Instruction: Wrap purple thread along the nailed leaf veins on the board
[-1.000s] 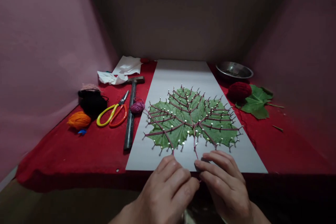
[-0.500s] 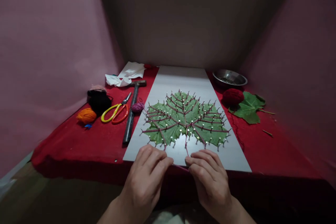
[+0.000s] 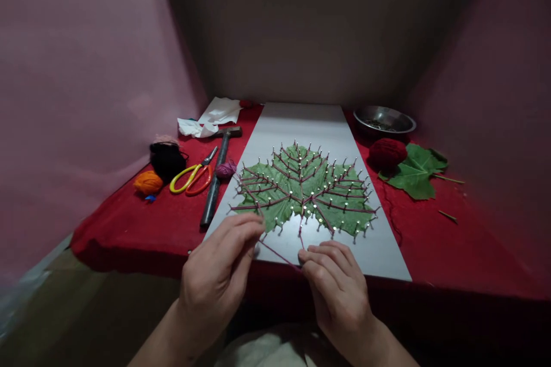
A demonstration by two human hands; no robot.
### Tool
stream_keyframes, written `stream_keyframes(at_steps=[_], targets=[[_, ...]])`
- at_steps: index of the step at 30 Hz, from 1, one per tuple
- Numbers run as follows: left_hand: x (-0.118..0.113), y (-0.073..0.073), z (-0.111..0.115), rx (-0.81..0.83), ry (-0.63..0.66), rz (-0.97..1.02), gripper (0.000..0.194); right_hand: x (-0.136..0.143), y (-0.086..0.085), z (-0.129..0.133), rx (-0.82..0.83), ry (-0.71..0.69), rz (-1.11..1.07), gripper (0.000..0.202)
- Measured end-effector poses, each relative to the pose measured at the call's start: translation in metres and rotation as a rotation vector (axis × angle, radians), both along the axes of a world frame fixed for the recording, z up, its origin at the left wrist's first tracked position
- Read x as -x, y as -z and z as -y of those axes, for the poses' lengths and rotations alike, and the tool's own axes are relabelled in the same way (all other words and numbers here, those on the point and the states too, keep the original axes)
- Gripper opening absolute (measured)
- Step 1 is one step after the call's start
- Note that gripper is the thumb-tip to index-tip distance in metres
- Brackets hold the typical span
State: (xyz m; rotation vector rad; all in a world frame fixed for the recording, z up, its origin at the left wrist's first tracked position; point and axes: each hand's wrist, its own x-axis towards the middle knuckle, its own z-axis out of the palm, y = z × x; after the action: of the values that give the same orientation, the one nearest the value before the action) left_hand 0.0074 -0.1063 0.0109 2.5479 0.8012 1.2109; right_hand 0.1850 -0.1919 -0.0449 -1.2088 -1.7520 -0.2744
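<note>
Up-left goes the left hand (image 3: 224,261), bunched, hold unclear! Purple yarn (image 3: 279,255) slants from there to the pinching right hand (image 3: 338,284), lower centre.

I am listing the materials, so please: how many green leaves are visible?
2: one nail-studded leaf on the white board, and a second leaf on the right, beside the dark red yarn. Others could be hidden.

Nails (image 3: 291,192) — shiny metal; purple yarn (image 3: 226,170) — matt.
</note>
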Motion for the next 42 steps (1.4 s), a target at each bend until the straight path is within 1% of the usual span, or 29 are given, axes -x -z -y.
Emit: stream_keyframes(at_steps=[3,6,12,16,18,22,26,28,30,34,36,42], targets=[[-0.005,-0.007,-0.007,-0.083,-0.045,-0.002,0.023,0.0,-0.003,-0.001,0.025,-0.02,0.029,0.026],[-0.007,-0.012,-0.021,-0.141,-0.052,-0.003,0.024,0.001,-0.008,-0.003,0.055,-0.026,0.04,0.025],[-0.008,-0.023,-0.063,-0.182,-0.073,-0.002,0.015,0.002,-0.011,-0.008,0.132,-0.046,-0.015,0.024],[-0.01,-0.031,-0.091,-0.242,-0.135,-0.045,0.015,0.002,-0.013,-0.01,0.151,-0.052,-0.05,0.021],[-0.012,-0.035,-0.102,-0.263,-0.178,-0.105,0.016,0.001,-0.017,-0.012,0.182,-0.042,-0.086,0.018],[-0.017,-0.045,-0.115,-0.208,-0.227,-0.268,0.018,-0.001,-0.025,-0.015,0.237,0.006,-0.137,0.016],[-0.026,-0.052,-0.127,-0.146,-0.26,-0.304,0.018,0.0,-0.029,-0.017,0.256,0.035,-0.197,0.013],[-0.03,-0.05,-0.134,-0.1,-0.269,-0.352,0.019,0.001,-0.028,-0.016,0.254,0.046,-0.217,0.012],[-0.032,-0.045,-0.141,-0.061,-0.278,-0.409,0.021,0.001,-0.026,-0.013,0.252,0.046,-0.236,0.013],[-0.031,-0.028,-0.15,-0.107,-0.369,-0.54,0.036,0.002,-0.022,-0.009,0.24,0.03,-0.265,0.014],[-0.03,-0.022,-0.15,-0.123,-0.396,-0.579,0.037,0.001,-0.02,-0.008,0.248,0.019,-0.272,0.014],[-0.03,-0.008,-0.151,-0.073,-0.274,-0.462,0.025,0.001,-0.018,-0.008,0.254,0.033,-0.305,0.015]])
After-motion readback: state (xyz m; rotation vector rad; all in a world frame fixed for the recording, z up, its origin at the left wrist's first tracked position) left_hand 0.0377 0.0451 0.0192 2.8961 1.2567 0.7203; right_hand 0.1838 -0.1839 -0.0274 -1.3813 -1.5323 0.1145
